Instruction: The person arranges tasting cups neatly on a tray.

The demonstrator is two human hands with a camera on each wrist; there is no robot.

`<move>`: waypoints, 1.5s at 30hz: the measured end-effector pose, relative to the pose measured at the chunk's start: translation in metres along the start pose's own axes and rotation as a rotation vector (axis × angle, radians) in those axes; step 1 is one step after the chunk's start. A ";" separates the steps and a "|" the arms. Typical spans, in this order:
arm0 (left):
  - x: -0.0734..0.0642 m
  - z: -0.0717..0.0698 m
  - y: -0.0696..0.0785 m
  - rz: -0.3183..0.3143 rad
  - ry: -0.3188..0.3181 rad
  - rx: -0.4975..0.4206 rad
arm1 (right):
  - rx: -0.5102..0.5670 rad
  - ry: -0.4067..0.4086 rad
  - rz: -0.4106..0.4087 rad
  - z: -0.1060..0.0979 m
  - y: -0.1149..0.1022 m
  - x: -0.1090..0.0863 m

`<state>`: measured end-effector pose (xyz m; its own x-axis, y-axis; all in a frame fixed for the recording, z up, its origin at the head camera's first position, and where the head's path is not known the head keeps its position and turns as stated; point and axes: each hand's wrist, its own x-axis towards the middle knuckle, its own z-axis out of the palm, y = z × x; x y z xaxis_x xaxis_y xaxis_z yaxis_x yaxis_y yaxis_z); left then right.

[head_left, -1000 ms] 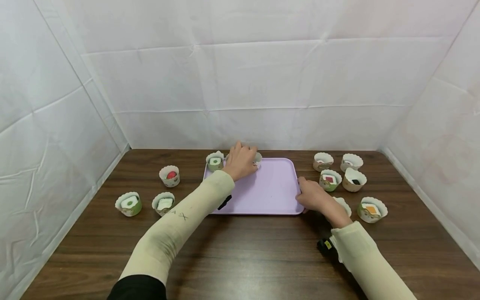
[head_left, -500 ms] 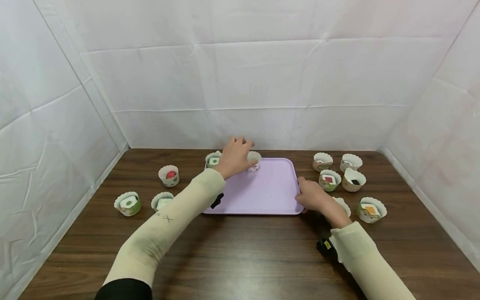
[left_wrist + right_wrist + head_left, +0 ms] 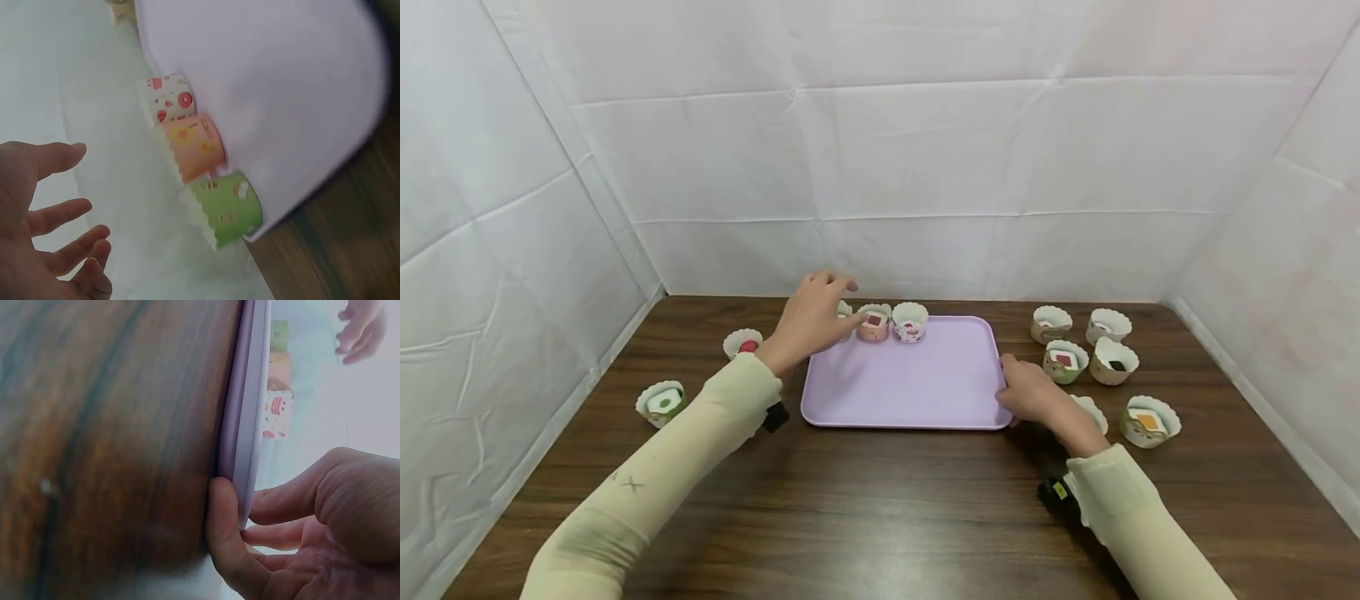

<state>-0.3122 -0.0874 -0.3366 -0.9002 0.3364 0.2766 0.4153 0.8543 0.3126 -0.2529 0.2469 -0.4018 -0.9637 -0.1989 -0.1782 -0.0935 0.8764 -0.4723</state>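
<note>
A lilac tray [image 3: 902, 383] lies on the dark wooden table. Its right edge is pinched between the thumb and fingers of my right hand [image 3: 1033, 392]; the right wrist view shows this grip on the tray rim [image 3: 247, 425]. My left hand [image 3: 808, 321] hovers by the tray's back left corner, fingers spread and holding nothing. Three paper baking cups stand in a row along the tray's back edge: a green one [image 3: 228, 209], an orange one [image 3: 197, 147] and a white one with red prints [image 3: 170, 99]. In the head view, the left hand partly covers the green cup.
Left of the tray are a cup with a red piece [image 3: 742, 344] and a green-patterned cup [image 3: 661, 404]. Several cups stand on the right, among them one with an orange-topped piece [image 3: 1150, 421] and one with a black piece [image 3: 1112, 362]. White sheeting [image 3: 925, 167] rises behind the table.
My left hand has let go of the orange cup and moved left, uncovering the orange and white cups. My right hand stays at the tray's right edge.
</note>
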 end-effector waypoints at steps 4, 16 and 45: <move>-0.017 -0.010 -0.011 -0.032 0.043 -0.036 | 0.002 -0.002 0.010 -0.001 0.002 0.000; -0.071 -0.017 -0.063 -0.167 0.096 -0.196 | 0.015 -0.009 0.005 0.000 0.001 0.001; -0.090 -0.021 -0.135 -0.276 -0.054 -0.216 | 0.017 -0.016 0.015 0.003 0.002 0.004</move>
<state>-0.2847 -0.2417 -0.3846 -0.9856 0.1300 0.1081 0.1683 0.8145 0.5552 -0.2561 0.2463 -0.4055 -0.9608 -0.1930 -0.1991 -0.0749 0.8720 -0.4838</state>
